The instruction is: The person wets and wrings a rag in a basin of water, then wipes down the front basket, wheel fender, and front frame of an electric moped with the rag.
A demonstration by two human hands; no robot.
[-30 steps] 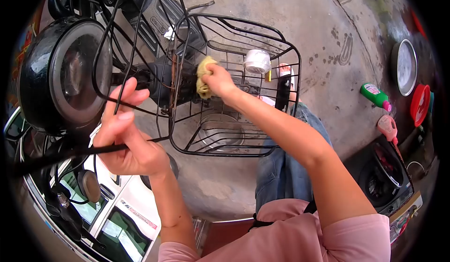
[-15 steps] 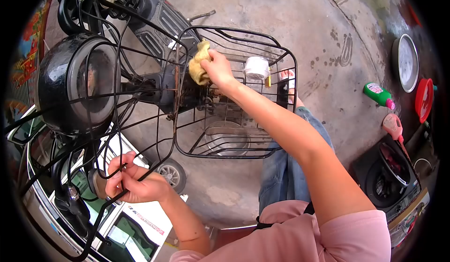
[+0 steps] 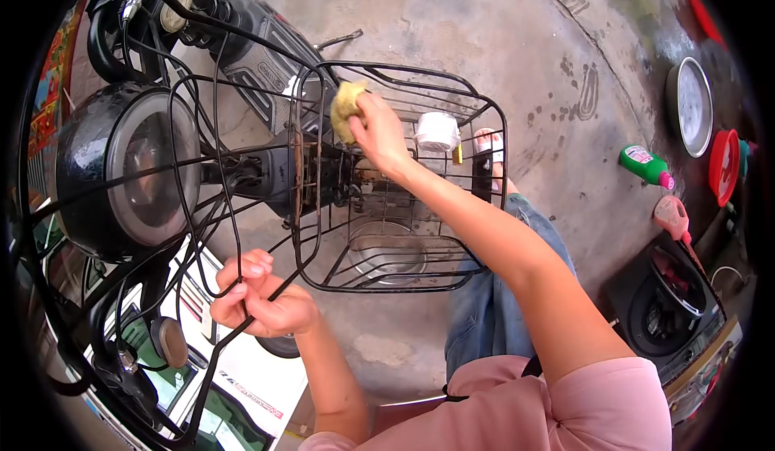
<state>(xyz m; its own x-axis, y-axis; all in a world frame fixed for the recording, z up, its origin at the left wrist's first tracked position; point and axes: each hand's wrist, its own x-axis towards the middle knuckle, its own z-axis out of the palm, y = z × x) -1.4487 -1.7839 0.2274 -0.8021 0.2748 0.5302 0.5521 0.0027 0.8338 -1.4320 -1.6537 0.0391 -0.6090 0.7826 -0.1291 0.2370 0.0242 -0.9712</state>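
My right hand point(image 3: 378, 134) is closed around a crumpled yellow cloth point(image 3: 347, 112), at the upper bars of a black wire basket point(image 3: 412, 290). My left hand point(image 3: 266, 299) pinches a thin black rod of the same wire frame, lower left. Brown rust marks the basket's bars point(image 3: 299, 178) near its middle. Behind the wires, to the left, shows a round black headlamp-like part point(image 3: 81, 164) with a clear lens. A white tub point(image 3: 437, 131) appears through the basket's wires; I cannot tell what it rests on.
A scooter's black footboard point(image 3: 266, 76) lies beyond the basket. On the concrete floor point(image 3: 484, 31) at right are a green bottle point(image 3: 643, 164), a pink bottle point(image 3: 672, 215), a metal basin point(image 3: 694, 108), a red basin point(image 3: 724, 167) and a black appliance point(image 3: 654, 306). A white toy-like vehicle point(image 3: 250, 370) stands lower left.
My left hand has shifted right and slightly down in view, still on the frame. The basket has tilted a little. My right hand and the cloth have moved slightly; the view has shifted too.
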